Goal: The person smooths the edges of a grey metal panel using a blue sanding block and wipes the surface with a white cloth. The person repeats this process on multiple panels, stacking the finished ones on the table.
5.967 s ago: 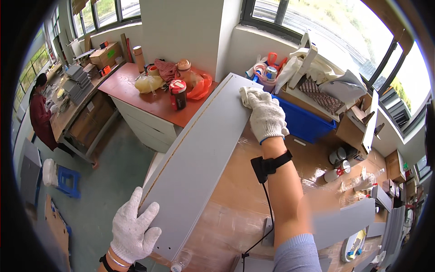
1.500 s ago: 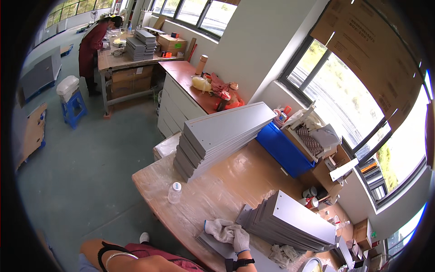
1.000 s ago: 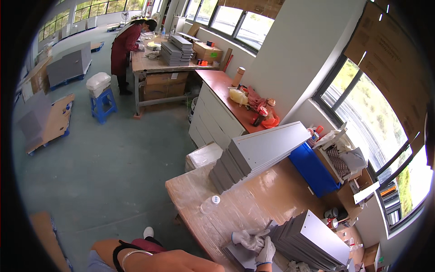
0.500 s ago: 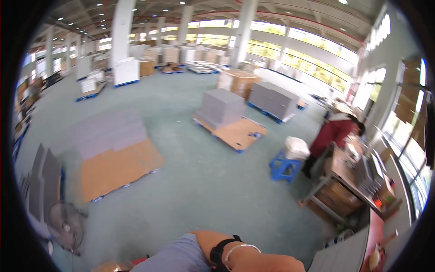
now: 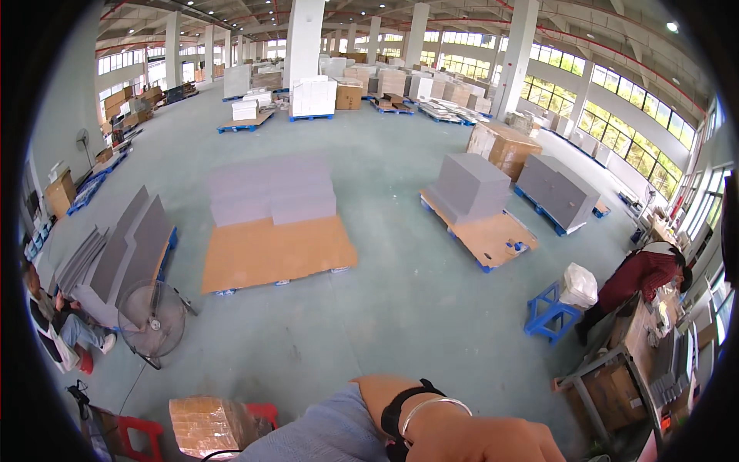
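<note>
My left hand (image 5: 493, 442) comes in at the lower edge, its forearm crossing from left to right. The back of the hand and bent knuckles show, while the fingers are cut off below the picture. On the wrist sit a black band (image 5: 392, 412) and a silvery bangle (image 5: 437, 400), and a pale blue sleeve (image 5: 323, 427) covers the arm above. Whether the hand holds anything cannot be seen. Nearest to the arm on its left is a brown carton wrapped in clear film (image 5: 203, 425). My right hand is out of view.
A standing fan (image 5: 152, 323) and a seated person (image 5: 65, 323) are at the left. Ahead, grey stacks (image 5: 269, 185) stand on pallets. At the right are a blue stool (image 5: 548, 314) with a white bundle and a person (image 5: 639, 277) bending over a workbench (image 5: 635, 339).
The view has swung left, so pallets, stool and workbench appear farther right. The seated person, red stools and wrapped carton now show. My left hand sits farther right in the picture.
</note>
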Demonstrator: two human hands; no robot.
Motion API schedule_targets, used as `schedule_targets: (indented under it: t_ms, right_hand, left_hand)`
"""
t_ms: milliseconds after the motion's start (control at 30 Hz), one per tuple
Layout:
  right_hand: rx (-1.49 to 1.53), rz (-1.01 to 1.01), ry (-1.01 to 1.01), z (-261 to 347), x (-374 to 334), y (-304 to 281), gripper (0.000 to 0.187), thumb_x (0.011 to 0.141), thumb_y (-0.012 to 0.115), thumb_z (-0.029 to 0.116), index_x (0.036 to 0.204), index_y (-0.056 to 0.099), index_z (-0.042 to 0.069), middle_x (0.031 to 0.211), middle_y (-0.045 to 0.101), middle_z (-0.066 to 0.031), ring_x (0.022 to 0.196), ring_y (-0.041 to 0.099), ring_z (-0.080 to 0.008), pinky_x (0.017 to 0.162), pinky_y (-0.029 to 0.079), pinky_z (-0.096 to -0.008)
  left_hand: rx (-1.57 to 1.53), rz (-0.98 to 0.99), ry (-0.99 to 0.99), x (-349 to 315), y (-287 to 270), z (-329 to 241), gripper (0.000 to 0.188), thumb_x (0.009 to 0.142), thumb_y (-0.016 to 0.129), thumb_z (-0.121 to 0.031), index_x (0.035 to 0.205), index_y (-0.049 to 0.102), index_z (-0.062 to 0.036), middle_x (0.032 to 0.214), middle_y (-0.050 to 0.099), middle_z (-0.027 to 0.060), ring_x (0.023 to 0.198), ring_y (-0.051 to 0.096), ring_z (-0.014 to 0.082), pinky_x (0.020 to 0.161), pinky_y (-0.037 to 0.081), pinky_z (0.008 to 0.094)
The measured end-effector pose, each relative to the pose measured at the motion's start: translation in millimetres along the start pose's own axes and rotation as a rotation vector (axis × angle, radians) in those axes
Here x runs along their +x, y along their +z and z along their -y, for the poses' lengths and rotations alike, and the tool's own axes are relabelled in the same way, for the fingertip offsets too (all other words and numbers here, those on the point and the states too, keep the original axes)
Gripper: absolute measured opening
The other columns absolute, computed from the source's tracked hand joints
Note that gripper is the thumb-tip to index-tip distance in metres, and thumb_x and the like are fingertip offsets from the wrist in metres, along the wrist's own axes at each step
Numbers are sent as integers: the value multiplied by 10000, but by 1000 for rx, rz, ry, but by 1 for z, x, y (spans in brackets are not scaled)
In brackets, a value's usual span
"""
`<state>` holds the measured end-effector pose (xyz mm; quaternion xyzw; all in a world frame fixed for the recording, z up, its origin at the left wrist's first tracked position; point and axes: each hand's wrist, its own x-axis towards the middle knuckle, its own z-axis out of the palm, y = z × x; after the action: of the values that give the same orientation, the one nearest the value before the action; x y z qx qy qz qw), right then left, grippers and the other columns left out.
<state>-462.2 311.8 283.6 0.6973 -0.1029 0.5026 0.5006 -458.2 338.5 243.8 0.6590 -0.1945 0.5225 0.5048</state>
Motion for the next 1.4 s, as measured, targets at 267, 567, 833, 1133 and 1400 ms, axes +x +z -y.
schedule_targets:
  t_ms: [267,567,833,1133,1400]
  right_hand:
    - [-329,253,-903,-47,27,-56,215,819,833,145,900,669,32,920,565,-6,829,554,-43,681,426,-160]
    - [-1895,-484,630,251,61,1,346,1021,508,285,1228,540,10,1231,591,-176,1120,600,-289,984,481,-409]
    - [-1963,-751,830,380,93,-4,532,1053,439,393,1404,472,-6,1392,504,-129,1296,491,-214,1106,373,-355]
    - [-1948,-660,946,509,168,-44,627,1002,594,337,1478,428,-35,1522,419,-187,1383,418,-290,1135,350,-417]
    - [-2230,-756,1258,605,230,51,510,1003,607,211,1474,473,68,1500,475,-238,1382,483,-327,1120,389,-411]
  left_hand:
    - [201,75,91,24,-38,-17,317,912,707,-282,989,599,7,956,609,52,889,576,138,780,464,295]
    - [203,-617,-469,23,-112,107,325,989,632,-318,899,597,-8,809,583,35,831,580,143,741,457,347]
    - [309,-752,-808,51,-143,309,446,982,637,-473,1167,658,-68,1085,684,94,1004,616,168,883,498,346]
    - [1046,-415,-559,79,-231,484,365,1008,445,-303,753,494,-47,696,546,152,664,547,329,643,439,448]
    - [540,-733,-1053,140,-239,626,597,986,613,-504,574,470,-97,578,434,-44,554,373,97,513,318,314]
